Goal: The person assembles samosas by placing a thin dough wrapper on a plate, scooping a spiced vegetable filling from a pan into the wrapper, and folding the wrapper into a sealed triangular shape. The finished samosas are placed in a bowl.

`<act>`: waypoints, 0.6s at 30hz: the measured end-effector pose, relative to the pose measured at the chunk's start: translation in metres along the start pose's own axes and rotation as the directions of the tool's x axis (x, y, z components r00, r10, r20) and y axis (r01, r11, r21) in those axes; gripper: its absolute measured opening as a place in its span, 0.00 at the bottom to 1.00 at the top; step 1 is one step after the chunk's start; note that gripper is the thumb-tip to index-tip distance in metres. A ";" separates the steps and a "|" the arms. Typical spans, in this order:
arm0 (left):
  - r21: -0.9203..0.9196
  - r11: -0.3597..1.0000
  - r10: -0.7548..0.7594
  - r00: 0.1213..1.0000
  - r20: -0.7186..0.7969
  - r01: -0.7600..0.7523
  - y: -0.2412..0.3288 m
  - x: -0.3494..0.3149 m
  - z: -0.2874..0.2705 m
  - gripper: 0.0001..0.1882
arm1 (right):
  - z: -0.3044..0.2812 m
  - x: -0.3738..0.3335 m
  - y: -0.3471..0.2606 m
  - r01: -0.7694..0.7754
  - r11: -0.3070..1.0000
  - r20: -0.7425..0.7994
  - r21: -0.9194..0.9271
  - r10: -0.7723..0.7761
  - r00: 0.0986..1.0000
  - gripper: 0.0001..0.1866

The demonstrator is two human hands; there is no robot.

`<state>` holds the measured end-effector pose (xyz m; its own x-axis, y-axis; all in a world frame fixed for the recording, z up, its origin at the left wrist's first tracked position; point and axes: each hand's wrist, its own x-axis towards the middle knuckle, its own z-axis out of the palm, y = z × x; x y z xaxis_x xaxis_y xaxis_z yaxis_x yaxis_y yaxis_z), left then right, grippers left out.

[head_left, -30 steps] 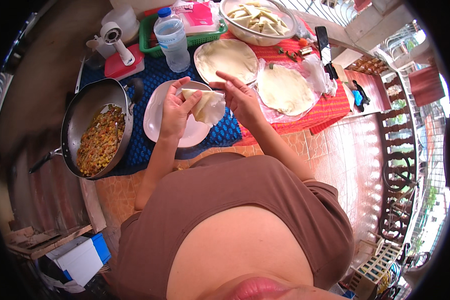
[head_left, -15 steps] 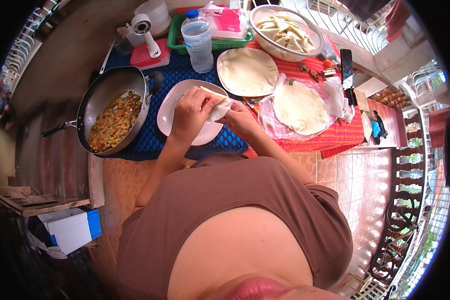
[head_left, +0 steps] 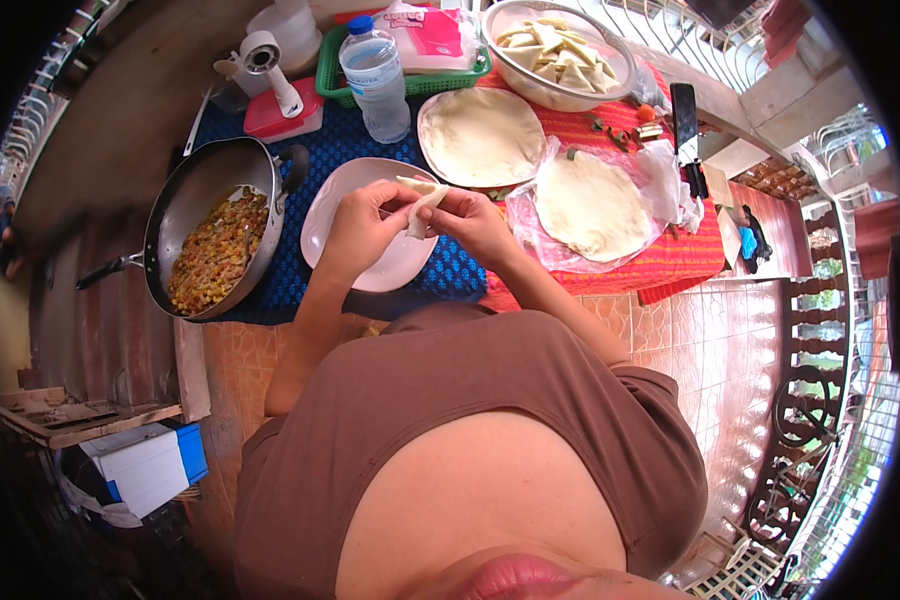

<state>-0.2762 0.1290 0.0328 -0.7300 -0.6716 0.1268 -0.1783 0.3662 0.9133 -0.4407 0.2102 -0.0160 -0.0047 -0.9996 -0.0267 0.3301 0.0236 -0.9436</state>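
Between my hands is a pale dough wrapper [head_left: 427,207], partly folded, held above a light pink plate [head_left: 320,225]. My left hand [head_left: 367,225] is closed on its left side, fingertips pinching the edge. From the other side my right hand [head_left: 475,224] grips it between thumb and fingers. Whether filling sits inside the fold cannot be seen. Left of the plate stands a deep pan [head_left: 167,195] with a diced, cooked vegetable mix [head_left: 220,255] and a spoon partly in it. Beyond my right hand lie round flat wrappers, one stack on a plate [head_left: 482,137], another on clear plastic [head_left: 592,208].
A large bowl [head_left: 618,98] of folded triangular pastries [head_left: 560,60] stands at the far right. Along the back are a water bottle [head_left: 378,90], a green basket [head_left: 328,80], a red-lidded container [head_left: 270,115] and a white handheld fan [head_left: 262,55]. A black-handled knife [head_left: 684,125] lies at the table's right.
Both hands have shifted on the wrapper; its strip-like folded end now shows between the fingertips. The view has moved slightly, so the table things appear a little farther left.
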 end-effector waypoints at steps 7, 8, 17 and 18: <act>-0.286 0.957 -0.020 0.995 0.103 0.049 -0.011 0.007 0.009 0.09 | 0.002 -0.009 -0.011 0.020 0.996 -0.065 0.085 -0.014 0.998 0.24; -0.302 0.951 -0.028 0.993 0.112 0.061 -0.008 0.007 0.009 0.08 | 0.000 -0.010 -0.012 0.023 0.995 -0.065 0.094 -0.017 0.998 0.24; 0.076 0.991 0.120 0.986 -0.117 -0.111 0.002 0.001 0.019 0.05 | -0.010 0.000 0.001 0.088 0.991 -0.095 0.102 -0.078 0.992 0.20; 0.215 0.964 0.189 0.971 -0.148 -0.155 0.003 -0.001 0.020 0.06 | -0.009 0.003 0.005 0.118 0.986 -0.102 0.122 -0.105 0.989 0.18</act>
<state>-0.2896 0.1434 0.0275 -0.6447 -0.6778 0.3534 -0.2002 0.5959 0.7777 -0.4473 0.2075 -0.0233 -0.1362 -0.9899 0.0392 0.4398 -0.0959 -0.8930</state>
